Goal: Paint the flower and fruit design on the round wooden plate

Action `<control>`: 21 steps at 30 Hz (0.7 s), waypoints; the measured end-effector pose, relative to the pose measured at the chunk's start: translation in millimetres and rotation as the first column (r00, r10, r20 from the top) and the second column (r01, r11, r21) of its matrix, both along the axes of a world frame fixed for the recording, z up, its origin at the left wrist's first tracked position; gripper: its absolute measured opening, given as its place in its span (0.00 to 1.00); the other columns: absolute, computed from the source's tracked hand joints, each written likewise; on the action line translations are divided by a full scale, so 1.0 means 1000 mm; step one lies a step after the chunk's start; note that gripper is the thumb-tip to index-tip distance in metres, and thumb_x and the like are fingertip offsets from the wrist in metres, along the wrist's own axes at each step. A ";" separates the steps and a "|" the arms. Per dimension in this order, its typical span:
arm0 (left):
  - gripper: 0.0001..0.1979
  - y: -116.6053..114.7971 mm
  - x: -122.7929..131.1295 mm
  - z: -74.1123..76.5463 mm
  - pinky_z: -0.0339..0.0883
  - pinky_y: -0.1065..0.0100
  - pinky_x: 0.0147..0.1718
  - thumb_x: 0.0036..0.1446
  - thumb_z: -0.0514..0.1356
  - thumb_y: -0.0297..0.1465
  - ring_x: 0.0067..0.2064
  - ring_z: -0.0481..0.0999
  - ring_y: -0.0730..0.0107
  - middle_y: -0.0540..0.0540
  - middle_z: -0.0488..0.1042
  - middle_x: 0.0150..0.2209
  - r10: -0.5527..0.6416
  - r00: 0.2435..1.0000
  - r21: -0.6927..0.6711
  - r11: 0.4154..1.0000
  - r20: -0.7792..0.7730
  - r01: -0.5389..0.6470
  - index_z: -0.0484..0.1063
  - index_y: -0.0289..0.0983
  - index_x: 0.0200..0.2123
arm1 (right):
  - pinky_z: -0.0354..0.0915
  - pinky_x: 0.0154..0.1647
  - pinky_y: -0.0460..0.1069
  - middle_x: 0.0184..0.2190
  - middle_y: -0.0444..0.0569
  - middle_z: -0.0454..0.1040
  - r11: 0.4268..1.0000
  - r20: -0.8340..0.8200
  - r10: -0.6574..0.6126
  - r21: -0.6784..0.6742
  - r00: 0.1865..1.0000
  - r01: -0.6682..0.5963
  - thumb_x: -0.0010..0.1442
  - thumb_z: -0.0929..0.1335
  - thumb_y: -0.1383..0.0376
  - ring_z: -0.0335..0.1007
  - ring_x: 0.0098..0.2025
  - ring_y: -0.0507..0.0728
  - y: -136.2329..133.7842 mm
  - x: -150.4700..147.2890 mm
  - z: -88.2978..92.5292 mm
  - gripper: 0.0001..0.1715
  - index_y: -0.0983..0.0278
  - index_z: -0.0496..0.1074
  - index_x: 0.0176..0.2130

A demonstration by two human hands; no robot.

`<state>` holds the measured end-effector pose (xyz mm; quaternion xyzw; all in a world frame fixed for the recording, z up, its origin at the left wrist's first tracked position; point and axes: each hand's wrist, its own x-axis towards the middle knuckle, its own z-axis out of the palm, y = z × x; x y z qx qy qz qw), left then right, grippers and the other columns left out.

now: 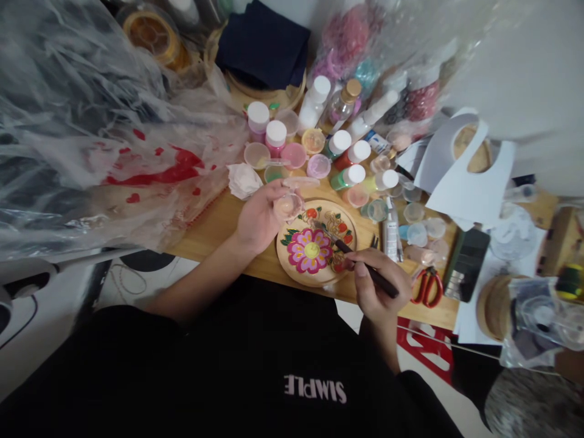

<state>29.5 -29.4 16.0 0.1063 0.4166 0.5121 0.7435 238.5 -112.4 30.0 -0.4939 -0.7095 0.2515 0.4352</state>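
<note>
Resting on the wooden surface [212, 234], the round flower-painted plate [308, 279] looks stiff and light; its rim at 8 o'clock should give a clean hold. At its 4 o'clock, the right hand [381, 285] pinches a slim dark-handled tool [341, 245]. At 10 o'clock, the left hand [258, 218] grips a small clear cup [287, 208], probably thin-walled and easily spilled if squeezed.

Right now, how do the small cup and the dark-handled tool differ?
The small cup is round and translucent; the dark-handled tool is long and slim. The small cup is in the left hand; the dark-handled tool is in the right hand, its tip at the flowered disc. Both are held.
</note>
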 end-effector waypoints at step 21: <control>0.16 0.000 0.000 0.003 0.65 0.68 0.33 0.64 0.51 0.22 0.27 0.72 0.73 0.48 0.71 0.25 -0.003 1.000 -0.008 1.000 -0.021 0.003 0.71 0.34 0.24 | 0.75 0.33 0.50 0.32 0.45 0.83 1.000 0.002 0.003 -0.005 1.000 -0.003 0.63 0.68 0.75 0.80 0.32 0.54 -0.001 0.000 -0.001 0.15 0.59 0.79 0.44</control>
